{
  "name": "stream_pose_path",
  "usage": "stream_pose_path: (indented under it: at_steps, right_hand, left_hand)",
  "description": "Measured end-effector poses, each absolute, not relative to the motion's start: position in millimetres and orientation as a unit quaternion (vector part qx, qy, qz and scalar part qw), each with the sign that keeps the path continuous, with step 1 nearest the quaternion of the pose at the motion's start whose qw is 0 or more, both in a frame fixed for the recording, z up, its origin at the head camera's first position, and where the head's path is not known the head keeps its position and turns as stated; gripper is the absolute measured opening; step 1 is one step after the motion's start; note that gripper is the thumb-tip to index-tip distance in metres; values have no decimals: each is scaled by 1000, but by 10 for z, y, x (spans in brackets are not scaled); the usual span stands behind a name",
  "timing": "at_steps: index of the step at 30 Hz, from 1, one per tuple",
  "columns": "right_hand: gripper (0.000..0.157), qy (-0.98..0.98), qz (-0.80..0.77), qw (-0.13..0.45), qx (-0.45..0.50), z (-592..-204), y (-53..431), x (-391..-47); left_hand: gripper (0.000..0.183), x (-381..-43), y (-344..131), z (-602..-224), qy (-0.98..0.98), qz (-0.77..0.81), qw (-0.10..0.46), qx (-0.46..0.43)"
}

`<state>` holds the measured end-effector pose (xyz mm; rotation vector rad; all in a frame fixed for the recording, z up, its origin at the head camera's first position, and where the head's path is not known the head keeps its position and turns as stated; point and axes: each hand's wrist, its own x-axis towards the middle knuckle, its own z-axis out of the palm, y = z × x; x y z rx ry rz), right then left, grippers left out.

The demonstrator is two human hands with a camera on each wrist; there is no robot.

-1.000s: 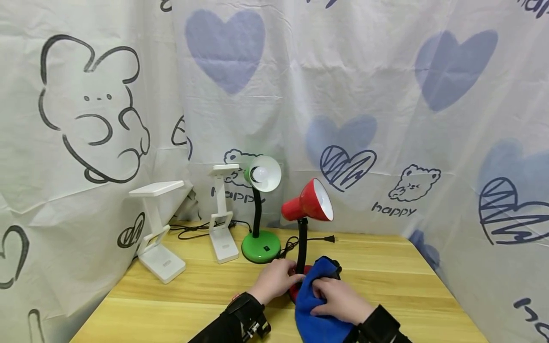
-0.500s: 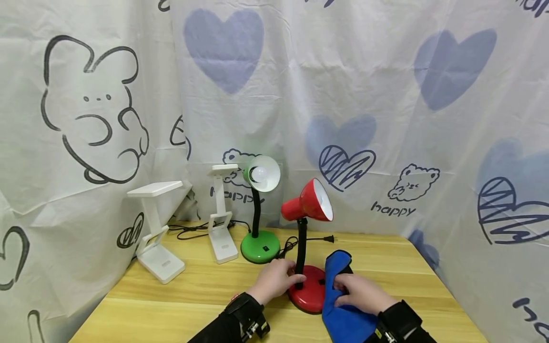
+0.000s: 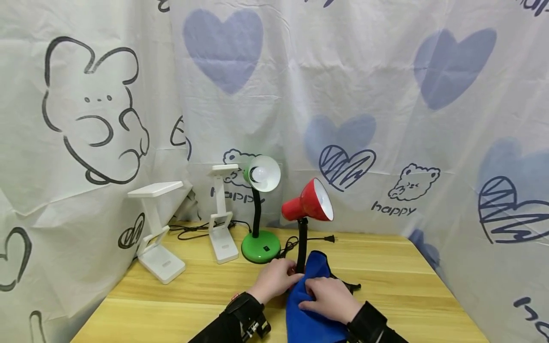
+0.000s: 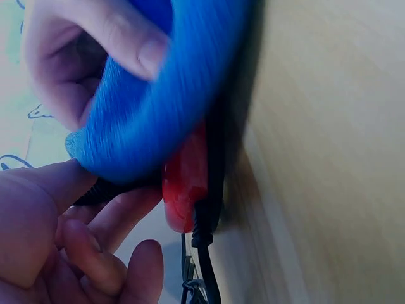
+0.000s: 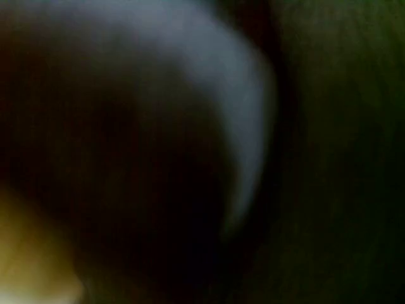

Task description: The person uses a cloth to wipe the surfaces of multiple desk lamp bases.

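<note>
A red desk lamp stands upright on the table, its head tipped up to the right. My left hand holds the low end of its black neck between thumb and fingers. With my right hand I grip a blue cloth with a dark edge, draped over the lamp's round base. The cloth hides that base in the head view. In the left wrist view a strip of the red base shows under the cloth, with a black cord leaving it. The right wrist view is dark and blurred.
Left of the red lamp stands a green lamp with a white-lined shade. Two white folding lamps are farther left. Black cords and a plug lie behind on the wooden table. A printed curtain encloses the back and sides.
My right hand carries the cloth off the base to the right, baring the red base half a second ago, then back left over it. My left hand stays at the neck.
</note>
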<state>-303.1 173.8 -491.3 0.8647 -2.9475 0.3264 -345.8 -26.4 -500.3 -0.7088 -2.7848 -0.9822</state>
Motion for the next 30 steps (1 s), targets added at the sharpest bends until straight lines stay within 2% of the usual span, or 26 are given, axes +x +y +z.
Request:
stream_pose_path:
  at_steps: [6, 10, 13, 22, 30]
  right_hand:
    - [61, -972, 66, 77, 211, -4942, 1528, -3067]
    - [64, -976, 49, 103, 185, -4983, 1464, -3092]
    - [63, -978, 58, 100, 174, -5010, 1461, -3095]
    - [59, -966, 151, -24, 210, -4851, 1654, -3043]
    - [55, -957, 140, -85, 239, -4795, 1997, -3062]
  left_hand:
    - [30, -3457, -251, -4994, -914, -327, 50, -234]
    - [31, -3452, -253, -4985, -914, -327, 49, -236]
    - [32, -3444, -257, -4981, -914, -325, 50, -237]
    - [28, -3440, -269, -4970, -914, -332, 30, -232]
    - [31, -3463, -263, -4983, -918, -327, 28, -223]
